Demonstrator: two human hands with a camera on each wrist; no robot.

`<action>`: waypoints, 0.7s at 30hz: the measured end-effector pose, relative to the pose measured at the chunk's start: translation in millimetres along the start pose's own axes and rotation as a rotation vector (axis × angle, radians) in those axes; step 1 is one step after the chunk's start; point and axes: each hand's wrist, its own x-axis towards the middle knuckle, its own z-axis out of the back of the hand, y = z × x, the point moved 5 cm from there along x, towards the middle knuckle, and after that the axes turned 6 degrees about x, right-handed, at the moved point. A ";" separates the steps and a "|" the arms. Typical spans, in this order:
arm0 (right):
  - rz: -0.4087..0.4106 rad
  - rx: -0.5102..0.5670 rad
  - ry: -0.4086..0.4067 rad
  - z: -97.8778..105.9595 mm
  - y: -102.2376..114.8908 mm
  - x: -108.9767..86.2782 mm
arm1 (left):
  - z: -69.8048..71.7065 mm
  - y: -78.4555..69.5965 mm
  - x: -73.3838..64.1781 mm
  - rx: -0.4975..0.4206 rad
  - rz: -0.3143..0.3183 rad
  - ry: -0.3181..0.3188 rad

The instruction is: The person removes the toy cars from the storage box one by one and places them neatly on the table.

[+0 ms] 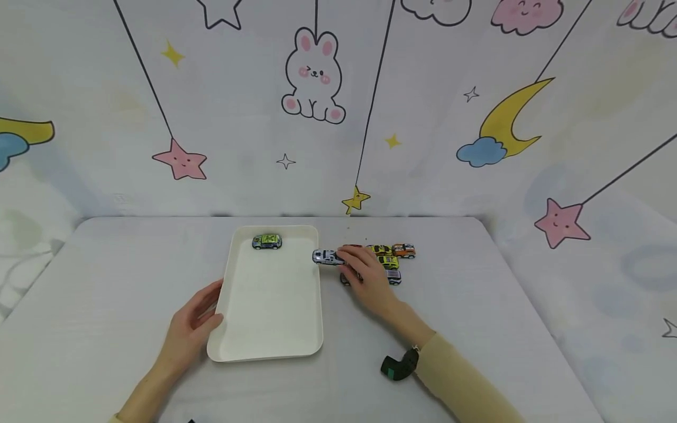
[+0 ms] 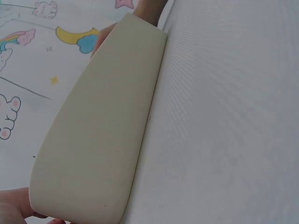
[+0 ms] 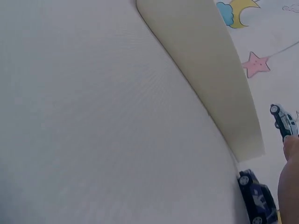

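Observation:
A white tray [image 1: 268, 305] lies on the table, with a green toy car [image 1: 267, 241] near its far edge. My left hand [image 1: 191, 323] grips the tray's left side, thumb over the rim; the left wrist view shows the tray's outer wall [image 2: 93, 126] from low down. My right hand [image 1: 368, 277] pinches a silver-white toy car [image 1: 326, 257] at the tray's right rim. In the right wrist view this white car [image 3: 285, 122] is raised off the table. Beneath and beside the right hand sit several other toy cars, partly hidden by it.
Right of the hand, an orange toy car [image 1: 404, 251], a yellow toy car [image 1: 388, 262] and a dark striped one [image 1: 394, 277] stand close together. A dark blue car [image 3: 258, 198] rests near the tray. A black wrist device [image 1: 400, 364] hangs by the right sleeve. Behind is a patterned cloth backdrop [image 1: 238, 117].

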 end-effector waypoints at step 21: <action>-0.038 -0.120 -0.064 67.4 -34.6 -43.8 | 1.7 0.9 0.4 -0.009 -0.006 0.003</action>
